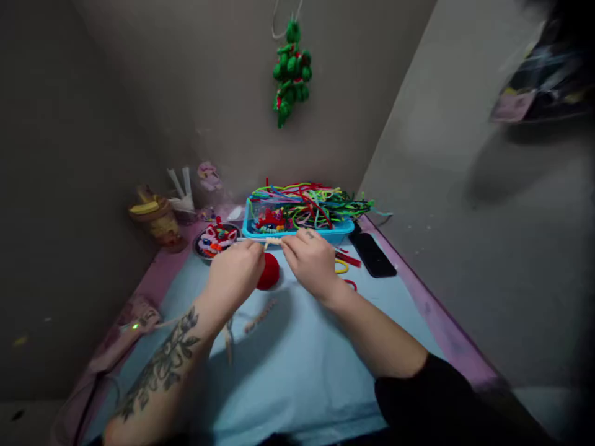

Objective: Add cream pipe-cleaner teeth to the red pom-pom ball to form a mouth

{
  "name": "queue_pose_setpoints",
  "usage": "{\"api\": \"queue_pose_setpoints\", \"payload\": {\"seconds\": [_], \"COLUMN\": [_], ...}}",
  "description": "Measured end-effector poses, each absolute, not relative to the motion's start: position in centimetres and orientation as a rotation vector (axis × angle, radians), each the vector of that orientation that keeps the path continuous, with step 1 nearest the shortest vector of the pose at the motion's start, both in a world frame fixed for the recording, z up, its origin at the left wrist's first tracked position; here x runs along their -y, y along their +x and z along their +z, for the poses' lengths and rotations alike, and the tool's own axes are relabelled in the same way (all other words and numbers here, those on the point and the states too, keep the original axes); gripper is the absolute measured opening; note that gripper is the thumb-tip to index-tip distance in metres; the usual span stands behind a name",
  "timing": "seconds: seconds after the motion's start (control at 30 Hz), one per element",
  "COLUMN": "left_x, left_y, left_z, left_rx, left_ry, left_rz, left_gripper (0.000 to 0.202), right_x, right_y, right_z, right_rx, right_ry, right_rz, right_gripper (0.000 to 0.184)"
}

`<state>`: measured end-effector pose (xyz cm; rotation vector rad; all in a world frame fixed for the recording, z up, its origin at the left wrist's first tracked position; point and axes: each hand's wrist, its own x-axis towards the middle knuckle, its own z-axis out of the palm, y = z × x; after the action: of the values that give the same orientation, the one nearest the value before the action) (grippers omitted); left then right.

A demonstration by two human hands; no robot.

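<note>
The near half of the blue cloth lies open. Farther on, a red ball, a plate, a tray heaped with pipe cleaners and a phone crowd the far edge. Walls close in behind and to the right.

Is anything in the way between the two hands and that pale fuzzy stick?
Nothing visible does. The left hand and right hand each pinch one end of the pale fuzzy stick; the red ball lies below it on the blue mat.
</note>
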<state>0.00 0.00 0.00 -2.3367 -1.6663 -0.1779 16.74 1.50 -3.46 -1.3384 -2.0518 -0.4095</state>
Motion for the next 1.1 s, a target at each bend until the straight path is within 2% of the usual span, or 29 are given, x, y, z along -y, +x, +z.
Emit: {"api": "queue_pose_setpoints", "payload": {"seconds": [0.33,0.83,1.1], "left_x": [0.5,-0.4,-0.5], "left_y": [-0.6,-3.1,-3.9], "left_z": [1.1,1.6,2.0], "left_rx": [1.444,1.349,1.321], "left_ry": [-2.320,-2.342,-2.558], "left_rz": [-0.071,-0.422,-0.612], "left_gripper": [0.018,0.013,0.023], "right_x": [-1.8,-2.1,-2.7], "right_y": [16.2,17.5,18.8], "right_z": [-3.7,-2.9,-2.3], "right_rx": [2.171,2.237,2.210], "right_ry": [-1.380,-1.123,-0.742], "right_rz": [-0.406,-0.244,-0.006], "right_gripper": [0.027,0.019,0.023]}}
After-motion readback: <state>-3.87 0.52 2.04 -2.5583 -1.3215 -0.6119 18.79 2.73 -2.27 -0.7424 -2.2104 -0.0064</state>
